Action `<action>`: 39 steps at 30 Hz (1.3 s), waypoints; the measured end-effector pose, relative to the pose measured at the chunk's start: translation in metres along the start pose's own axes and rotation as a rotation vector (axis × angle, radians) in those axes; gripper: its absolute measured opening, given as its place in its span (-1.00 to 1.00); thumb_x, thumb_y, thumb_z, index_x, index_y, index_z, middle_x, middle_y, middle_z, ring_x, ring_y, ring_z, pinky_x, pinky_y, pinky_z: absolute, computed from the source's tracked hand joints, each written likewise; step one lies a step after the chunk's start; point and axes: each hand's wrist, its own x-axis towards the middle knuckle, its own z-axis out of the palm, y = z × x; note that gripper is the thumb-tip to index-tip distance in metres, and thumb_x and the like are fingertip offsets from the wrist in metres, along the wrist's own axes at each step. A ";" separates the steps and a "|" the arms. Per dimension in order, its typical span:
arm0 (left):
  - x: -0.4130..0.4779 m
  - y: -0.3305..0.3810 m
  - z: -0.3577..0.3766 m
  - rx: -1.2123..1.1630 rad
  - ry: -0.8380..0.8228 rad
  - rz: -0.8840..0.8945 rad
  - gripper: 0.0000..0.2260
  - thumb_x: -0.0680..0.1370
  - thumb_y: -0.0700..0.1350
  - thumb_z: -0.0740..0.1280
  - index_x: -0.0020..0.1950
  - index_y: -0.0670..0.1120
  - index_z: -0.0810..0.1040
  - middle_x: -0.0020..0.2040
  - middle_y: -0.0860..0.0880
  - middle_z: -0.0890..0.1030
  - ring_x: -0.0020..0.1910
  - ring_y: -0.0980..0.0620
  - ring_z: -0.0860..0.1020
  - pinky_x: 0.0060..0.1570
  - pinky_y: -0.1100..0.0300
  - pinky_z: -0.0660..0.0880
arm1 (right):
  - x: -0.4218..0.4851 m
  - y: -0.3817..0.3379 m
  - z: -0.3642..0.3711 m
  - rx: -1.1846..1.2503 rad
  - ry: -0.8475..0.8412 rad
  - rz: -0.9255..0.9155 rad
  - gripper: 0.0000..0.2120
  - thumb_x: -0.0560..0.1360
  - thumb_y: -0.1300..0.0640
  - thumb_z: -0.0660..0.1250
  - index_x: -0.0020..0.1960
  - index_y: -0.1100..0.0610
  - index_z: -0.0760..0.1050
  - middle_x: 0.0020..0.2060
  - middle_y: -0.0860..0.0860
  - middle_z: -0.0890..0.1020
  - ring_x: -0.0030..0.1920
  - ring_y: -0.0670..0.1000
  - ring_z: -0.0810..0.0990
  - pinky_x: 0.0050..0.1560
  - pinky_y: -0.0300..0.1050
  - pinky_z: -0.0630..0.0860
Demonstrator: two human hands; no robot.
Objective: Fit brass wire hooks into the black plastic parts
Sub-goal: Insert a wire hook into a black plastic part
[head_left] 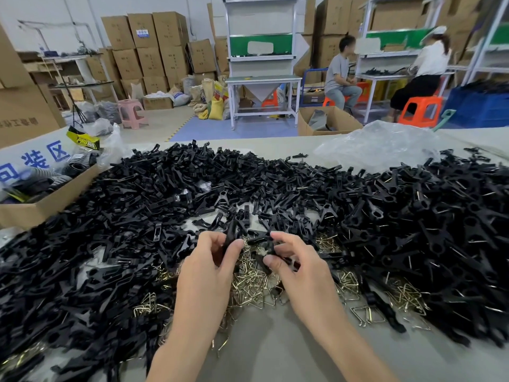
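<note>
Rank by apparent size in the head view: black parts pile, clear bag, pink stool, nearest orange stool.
1. black parts pile
2. clear bag
3. pink stool and orange stool look alike; left unranked.

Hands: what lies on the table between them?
In the head view, a heap of brass hooks lies between left hand and right hand, which grip black parts.

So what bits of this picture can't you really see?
Head view: the black part in the left hand is mostly covered by that hand; hook fitted or not, unclear.
Head view: the piece pinched by the right hand is blurred and half hidden by fingertips.
Head view: brass hooks run under both hands and the black pile.
Head view: the cardboard box is cut off by the left edge.
</note>
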 end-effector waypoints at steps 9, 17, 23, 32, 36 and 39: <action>-0.007 0.013 0.006 -0.117 -0.165 0.113 -0.82 0.63 -0.10 0.30 0.16 0.14 0.58 -0.08 0.25 0.57 -0.16 0.23 0.53 -0.15 0.45 0.39 | 0.003 -0.010 -0.009 0.464 0.018 0.008 -0.72 0.52 0.20 0.47 0.04 -0.19 0.69 -0.05 -0.16 0.74 0.03 -0.17 0.69 0.04 -0.38 0.53; -0.010 0.024 0.006 -0.358 -0.241 -0.016 -0.87 0.55 0.04 0.39 -0.13 0.01 0.62 -0.30 0.08 0.65 -0.35 0.23 0.52 -0.30 0.40 0.42 | -0.002 -0.018 -0.008 0.478 -0.089 -0.013 -0.72 0.52 0.18 0.48 0.07 -0.20 0.68 -0.02 -0.11 0.74 0.06 -0.14 0.70 0.03 -0.35 0.56; -0.012 0.031 0.004 -0.538 -0.199 -0.109 -0.66 0.41 0.15 0.39 -0.21 -0.14 0.52 -0.45 0.00 0.56 -0.51 0.11 0.49 -0.48 0.37 0.38 | -0.006 -0.024 -0.009 0.550 -0.200 0.022 -0.75 0.47 0.08 0.50 0.09 -0.20 0.69 -0.02 -0.07 0.75 0.04 -0.08 0.71 0.04 -0.32 0.56; -0.005 0.024 0.005 -0.614 -0.258 -0.127 -0.92 0.60 -0.12 0.34 0.02 -0.10 0.60 -0.36 0.05 0.62 -0.40 0.13 0.52 -0.34 0.33 0.48 | 0.000 -0.024 -0.019 0.754 -0.153 0.146 -0.68 0.28 -0.01 0.54 0.04 -0.09 0.72 -0.06 0.03 0.76 -0.05 -0.02 0.73 -0.01 -0.21 0.63; -0.008 0.025 0.007 -0.591 -0.286 -0.107 -0.88 0.58 -0.20 0.38 -0.02 0.03 0.64 -0.31 0.08 0.65 -0.39 0.16 0.53 -0.35 0.33 0.50 | 0.001 -0.024 -0.019 0.763 -0.114 0.171 -0.71 0.28 0.04 0.53 0.00 -0.06 0.74 -0.16 0.01 0.74 -0.06 -0.06 0.71 -0.06 -0.21 0.64; -0.010 0.026 0.007 -0.559 -0.289 -0.063 -0.80 0.56 -0.13 0.41 -0.03 0.20 0.65 -0.27 0.05 0.65 -0.36 0.13 0.52 -0.33 0.27 0.49 | 0.001 -0.026 -0.019 0.754 -0.116 0.174 -0.75 0.30 0.09 0.52 -0.02 -0.05 0.75 -0.11 0.07 0.75 -0.09 -0.09 0.70 -0.09 -0.24 0.62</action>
